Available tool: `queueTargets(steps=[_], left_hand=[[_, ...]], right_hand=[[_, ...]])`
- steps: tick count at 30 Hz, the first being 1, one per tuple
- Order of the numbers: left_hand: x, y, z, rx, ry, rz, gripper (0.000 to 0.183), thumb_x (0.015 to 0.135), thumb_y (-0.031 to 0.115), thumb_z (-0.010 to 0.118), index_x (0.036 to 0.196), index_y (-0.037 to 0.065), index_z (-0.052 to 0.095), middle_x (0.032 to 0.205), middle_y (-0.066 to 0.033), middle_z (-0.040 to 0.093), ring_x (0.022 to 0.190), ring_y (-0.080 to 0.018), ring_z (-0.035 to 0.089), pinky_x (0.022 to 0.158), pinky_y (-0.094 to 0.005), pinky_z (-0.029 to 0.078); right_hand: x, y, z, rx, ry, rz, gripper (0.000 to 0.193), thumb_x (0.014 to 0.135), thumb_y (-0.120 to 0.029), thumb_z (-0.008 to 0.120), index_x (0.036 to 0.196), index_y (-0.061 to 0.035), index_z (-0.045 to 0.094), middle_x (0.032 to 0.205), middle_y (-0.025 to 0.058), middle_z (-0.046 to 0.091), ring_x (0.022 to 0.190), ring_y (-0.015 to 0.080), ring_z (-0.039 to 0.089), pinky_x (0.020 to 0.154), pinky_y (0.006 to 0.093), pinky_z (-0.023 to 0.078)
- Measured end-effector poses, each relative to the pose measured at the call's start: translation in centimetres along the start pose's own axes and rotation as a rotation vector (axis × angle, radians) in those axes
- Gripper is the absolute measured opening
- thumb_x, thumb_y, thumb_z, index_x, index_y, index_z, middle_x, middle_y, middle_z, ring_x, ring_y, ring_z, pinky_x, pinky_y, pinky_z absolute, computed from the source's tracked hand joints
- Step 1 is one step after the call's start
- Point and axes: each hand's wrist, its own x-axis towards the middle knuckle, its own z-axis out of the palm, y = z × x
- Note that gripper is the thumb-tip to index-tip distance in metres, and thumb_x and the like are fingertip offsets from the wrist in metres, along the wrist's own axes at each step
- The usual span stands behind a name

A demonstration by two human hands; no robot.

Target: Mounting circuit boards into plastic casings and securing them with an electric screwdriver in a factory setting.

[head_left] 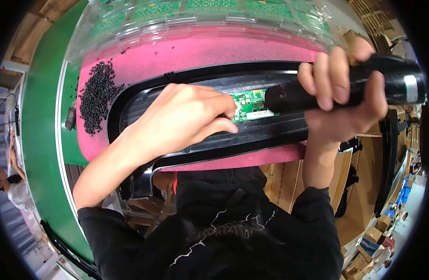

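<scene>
A black electric screwdriver (289, 96), thick and cylindrical, is wrapped in the fingers of my right hand (338, 93). Its narrower end reaches over the right part of a green circuit board (251, 103), so the tip is hidden. The board lies inside a long black plastic housing (205, 151) with rounded ends and a raised rim. My left hand (191, 112) rests over the housing, fingers curled, thumb and index finger at the board's left end. What those fingers hold is hidden beneath them.
Small black screws (96, 95) lie heaped on the pink mat (177, 53), left of the housing. Beside them sits a dark stubby piece (70, 116). Clear plastic trays (209, 23) with more green boards stand at the back. Cardboard (364, 177) is at the right.
</scene>
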Motion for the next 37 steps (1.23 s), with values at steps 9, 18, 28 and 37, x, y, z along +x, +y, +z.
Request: queueTargets(steps=[9,18,28,37], left_hand=[[0.5,-0.1,1.0,-0.033,0.179,0.217,0.025,0.072,0.018,0.078,0.080,0.003,0.060,0.071,-0.0083,0.062,0.064,-0.0270,0.061,0.055,-0.0346,0.049],[0.6,0.0,0.5,-0.049,0.225,0.214,0.019,0.073,0.013,0.077,0.079,0.000,0.064,0.068,-0.0074,0.063,0.062,-0.0245,0.061,0.055,-0.0330,0.049],[0.2,0.4,-0.5,0.025,0.293,-0.102,0.018,0.089,0.010,0.065,0.077,-0.002,0.061,0.064,-0.0107,0.059,0.057,-0.0228,0.059,0.053,-0.0316,0.046],[-0.4,-0.5,-0.5,0.078,0.248,-0.070,0.017,0.089,0.015,0.064,0.095,0.002,0.057,0.081,-0.0176,0.063,0.077,-0.0369,0.063,0.066,-0.0432,0.049]], right_hand=[[-0.6,-0.4,0.1,0.179,-0.198,-0.005,0.032,0.092,-0.030,0.059,0.113,-0.0085,0.048,0.068,-0.0029,0.050,0.057,0.0083,0.049,0.065,0.0272,0.042],[-0.7,0.3,0.4,0.075,-0.294,-0.063,0.037,0.093,-0.036,0.057,0.118,-0.0106,0.045,0.074,-0.0029,0.053,0.061,0.0085,0.052,0.064,0.0274,0.042],[-2.1,1.9,2.6,-0.280,0.022,0.093,0.039,0.093,-0.043,0.057,0.115,-0.0137,0.044,0.063,-0.0020,0.047,0.046,0.0099,0.041,0.053,0.0290,0.040],[-0.4,2.8,3.4,-0.328,-0.197,0.289,0.044,0.088,-0.041,0.065,0.113,-0.0129,0.044,0.063,0.0001,0.048,0.047,0.0118,0.044,0.052,0.0288,0.040]])
